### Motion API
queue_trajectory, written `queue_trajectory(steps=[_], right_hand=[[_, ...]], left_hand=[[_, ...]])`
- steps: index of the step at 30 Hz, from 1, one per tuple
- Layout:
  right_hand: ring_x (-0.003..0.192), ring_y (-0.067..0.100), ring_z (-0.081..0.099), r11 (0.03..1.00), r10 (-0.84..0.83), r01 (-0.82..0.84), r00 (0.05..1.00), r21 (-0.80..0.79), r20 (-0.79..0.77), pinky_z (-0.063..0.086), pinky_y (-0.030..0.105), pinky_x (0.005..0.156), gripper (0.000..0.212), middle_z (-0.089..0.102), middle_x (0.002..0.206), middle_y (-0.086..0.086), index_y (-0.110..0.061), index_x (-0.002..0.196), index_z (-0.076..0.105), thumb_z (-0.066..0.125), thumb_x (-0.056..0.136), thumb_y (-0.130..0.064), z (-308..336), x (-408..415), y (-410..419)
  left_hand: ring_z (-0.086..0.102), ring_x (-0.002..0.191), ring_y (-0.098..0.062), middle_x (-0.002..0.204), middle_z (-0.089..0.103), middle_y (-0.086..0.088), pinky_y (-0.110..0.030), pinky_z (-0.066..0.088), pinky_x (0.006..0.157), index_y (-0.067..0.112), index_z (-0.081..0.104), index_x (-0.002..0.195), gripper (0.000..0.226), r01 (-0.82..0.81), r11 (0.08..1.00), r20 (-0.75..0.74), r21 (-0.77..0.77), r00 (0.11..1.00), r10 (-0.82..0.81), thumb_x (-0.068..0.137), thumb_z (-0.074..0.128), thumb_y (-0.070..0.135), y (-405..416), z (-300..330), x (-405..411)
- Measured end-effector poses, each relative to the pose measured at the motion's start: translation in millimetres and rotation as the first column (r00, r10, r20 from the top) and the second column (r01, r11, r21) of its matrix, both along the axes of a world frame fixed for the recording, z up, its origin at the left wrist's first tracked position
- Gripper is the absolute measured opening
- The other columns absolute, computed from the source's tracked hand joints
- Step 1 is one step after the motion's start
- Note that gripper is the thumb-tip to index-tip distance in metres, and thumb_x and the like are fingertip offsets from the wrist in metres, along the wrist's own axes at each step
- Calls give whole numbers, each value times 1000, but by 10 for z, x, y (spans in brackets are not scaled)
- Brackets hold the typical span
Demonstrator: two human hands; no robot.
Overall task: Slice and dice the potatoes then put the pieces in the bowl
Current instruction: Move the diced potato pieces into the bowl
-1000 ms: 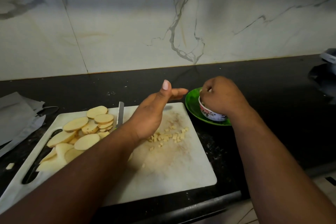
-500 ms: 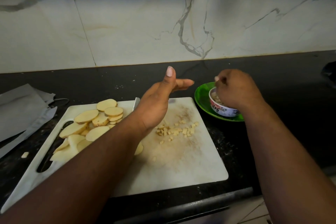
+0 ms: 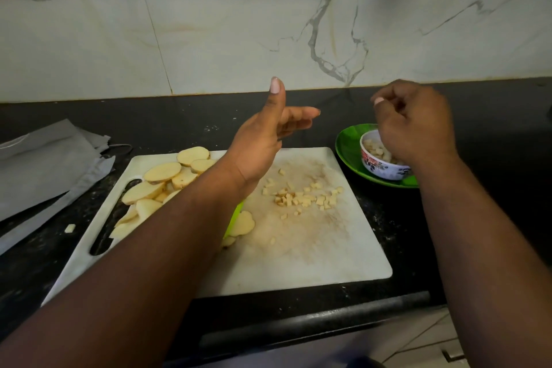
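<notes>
A white cutting board (image 3: 298, 257) lies on the black counter. Potato slices (image 3: 167, 176) are heaped on its left part, and a small scatter of diced potato (image 3: 301, 197) lies in its middle. My left hand (image 3: 263, 140) hovers over the board, open, thumb up and fingers pointing right, holding nothing. Right of the board, a small floral bowl (image 3: 385, 169) with diced pieces inside stands on a green plate (image 3: 346, 149). My right hand (image 3: 415, 125) hangs just above the bowl with its fingers curled; I see nothing in them. A green knife handle (image 3: 234, 218) peeks from under my left forearm.
Grey folded cloth (image 3: 44, 167) lies on the counter left of the board. One stray potato piece (image 3: 70, 228) sits on the counter by the board's handle slot. A marble wall rises behind, and the counter's front edge runs just below the board.
My right hand has lifted from inside the bowl to just above it. My left hand stays raised and open over the board.
</notes>
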State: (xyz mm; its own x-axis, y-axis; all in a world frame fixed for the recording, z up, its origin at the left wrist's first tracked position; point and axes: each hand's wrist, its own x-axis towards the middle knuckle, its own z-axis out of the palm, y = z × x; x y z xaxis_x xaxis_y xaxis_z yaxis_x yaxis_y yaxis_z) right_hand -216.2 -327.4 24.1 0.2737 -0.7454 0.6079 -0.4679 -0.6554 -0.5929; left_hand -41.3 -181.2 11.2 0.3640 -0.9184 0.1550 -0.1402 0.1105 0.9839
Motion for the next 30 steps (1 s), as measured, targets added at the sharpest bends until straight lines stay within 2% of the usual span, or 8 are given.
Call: queue_trajectory(steps=[4, 8, 12, 16, 20, 23, 27, 30], right_hand=[[54, 7, 56, 978, 198, -199, 980, 69, 18, 47, 22, 53, 17, 61, 63, -10, -22, 84, 71, 59, 85, -10, 18, 129, 366], [69, 11, 60, 962, 230, -274, 783, 11, -578, 53, 28, 63, 12, 66, 72, -8, -23, 81, 70, 59, 79, -21, -38, 311, 703], [75, 23, 53, 972, 111, -233, 565, -29, -818, 47, 30, 65, 5, 56, 80, 2, -21, 81, 53, 55, 79, -26, -133, 409, 797], [78, 3, 60, 872, 486, -395, 633, 288, -602, 45, 20, 66, 20, 63, 82, -15, -26, 91, 69, 55, 83, -15, -173, 488, 842], [80, 4, 62, 894, 443, -402, 716, 201, -540, 49, 24, 70, 22, 67, 89, -12, -25, 96, 73, 54, 88, -16, -204, 619, 674], [86, 15, 62, 873, 469, -441, 638, 209, -611, 53, 37, 76, 17, 62, 91, -4, -20, 96, 70, 54, 93, -27, -264, 732, 640], [82, 1, 61, 755, 627, -591, 522, 284, -579, 50, 20, 71, 17, 66, 88, -15, -23, 93, 73, 61, 83, -17, -258, 745, 772], [76, 0, 61, 755, 636, -607, 588, 246, -499, 47, 18, 65, 14, 65, 80, -17, -25, 87, 72, 63, 83, -15, -240, 714, 771]], left_hand=[[65, 109, 11, 120, 76, 11, -28, 35, 103, 29, 79, 118, 89, -33, 999, -8, 19, 999, 33, 88, 16, 84, -23, -21, 111], [67, 103, 10, 122, 75, 10, -26, 39, 101, 28, 78, 118, 85, -67, 990, 37, 122, 997, 63, 96, 15, 81, -53, -65, 224], [64, 122, -12, 130, 71, 4, -47, 40, 116, 31, 78, 115, 85, -71, 967, 60, 244, 997, 58, 90, 20, 88, -81, -93, 292], [67, 116, -7, 124, 74, 7, -47, 40, 117, 30, 79, 110, 80, -107, 970, 84, 219, 992, 91, 95, 22, 84, -86, -89, 295], [68, 111, -4, 122, 75, 6, -41, 44, 115, 21, 77, 119, 75, -169, 975, 95, 147, 983, 157, 102, 25, 73, -97, -76, 281], [69, 109, -4, 119, 75, 6, -38, 46, 112, 21, 77, 117, 73, -174, 976, 85, 132, 983, 164, 103, 25, 71, -97, -81, 266], [71, 108, -7, 115, 77, 3, -40, 48, 111, 19, 78, 112, 73, -176, 975, 39, 134, 984, 172, 104, 27, 70, -98, -94, 256], [71, 109, -9, 115, 77, 2, -41, 49, 111, 19, 79, 110, 73, -177, 976, 16, 123, 984, 176, 103, 27, 70, -92, -85, 260]])
